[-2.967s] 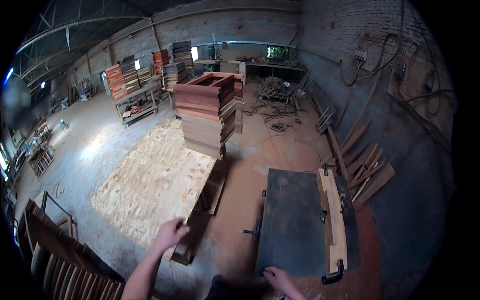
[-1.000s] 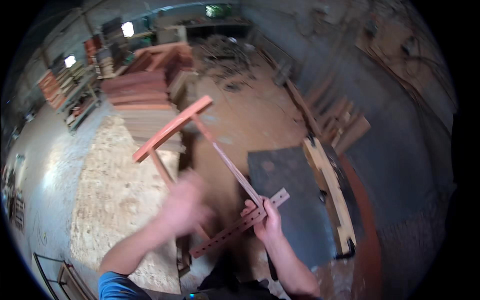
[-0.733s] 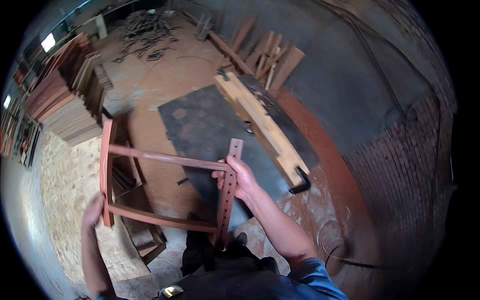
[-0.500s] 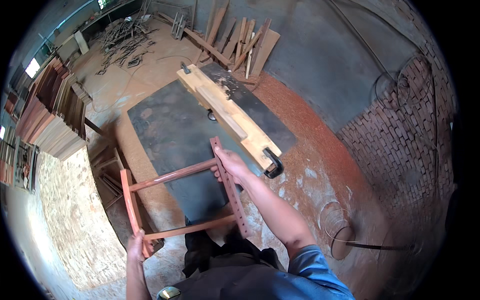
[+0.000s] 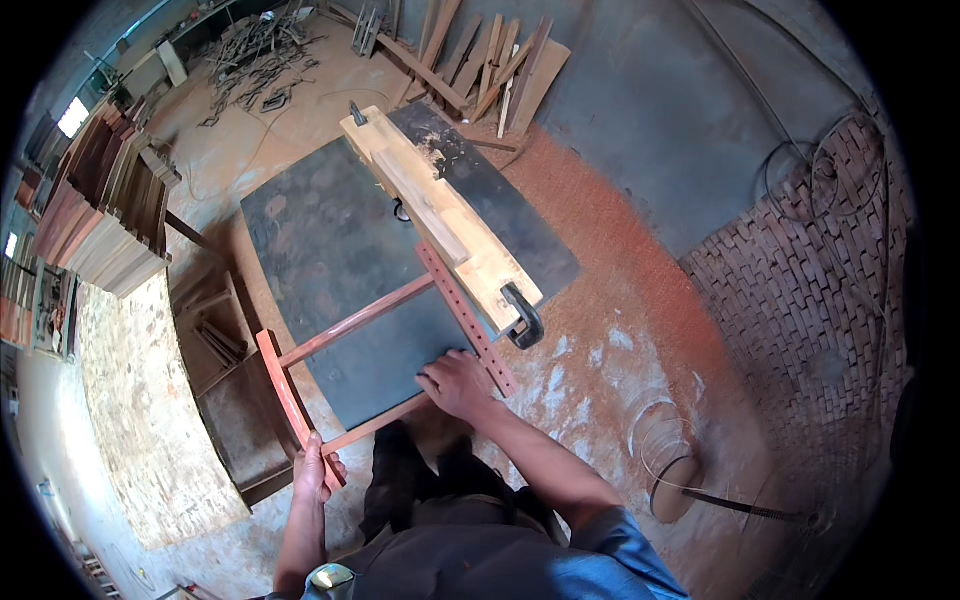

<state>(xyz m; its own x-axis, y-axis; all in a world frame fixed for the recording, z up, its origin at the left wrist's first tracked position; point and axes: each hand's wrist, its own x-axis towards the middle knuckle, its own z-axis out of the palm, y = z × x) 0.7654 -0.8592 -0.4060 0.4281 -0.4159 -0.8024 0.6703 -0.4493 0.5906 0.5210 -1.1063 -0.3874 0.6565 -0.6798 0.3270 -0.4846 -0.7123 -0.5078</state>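
Left hand (image 5: 314, 471) clamps the near-left end of the wooden frame (image 5: 360, 319) between thumb and fingers; the frame extends forward of them. Right hand (image 5: 462, 387): bent fingers hide the near-right joint; grip cannot be determined.

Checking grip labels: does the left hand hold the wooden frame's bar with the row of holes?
No: the left hand grips the opposite bar, across the frame from the holed bar.

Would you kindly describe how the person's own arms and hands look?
The left hand and right hand are both bare, without gloves; no watch or bracelet shows. On the right arm, a short blue sleeve ends near the elbow.
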